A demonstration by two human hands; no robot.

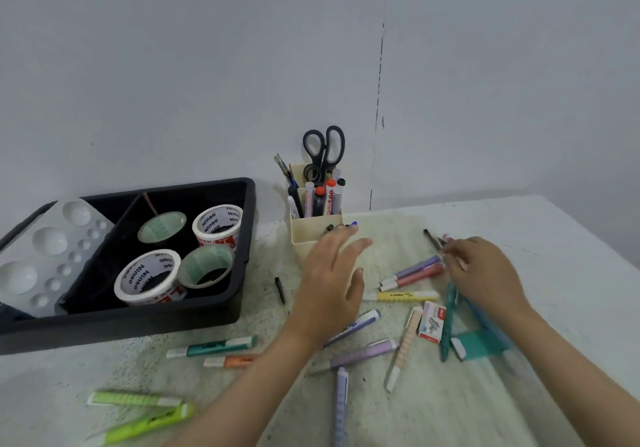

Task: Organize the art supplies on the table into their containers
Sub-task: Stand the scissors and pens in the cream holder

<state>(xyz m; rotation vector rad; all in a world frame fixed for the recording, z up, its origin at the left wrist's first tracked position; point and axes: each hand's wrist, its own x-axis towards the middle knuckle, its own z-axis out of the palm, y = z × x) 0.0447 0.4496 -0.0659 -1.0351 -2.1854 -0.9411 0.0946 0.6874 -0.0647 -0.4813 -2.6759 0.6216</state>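
We see the pale tabletop against a wall. At its left edge a black tray holds a white palette and four tape rolls. At the far edge a cream pen holder stands upright with markers and scissors. Our left hand hovers just before it, fingers spread and holding nothing. Our right hand curls its fingers at a black pen; we cannot tell whether it grips it. Highlighters lie scattered across the near middle, around a small staple box.
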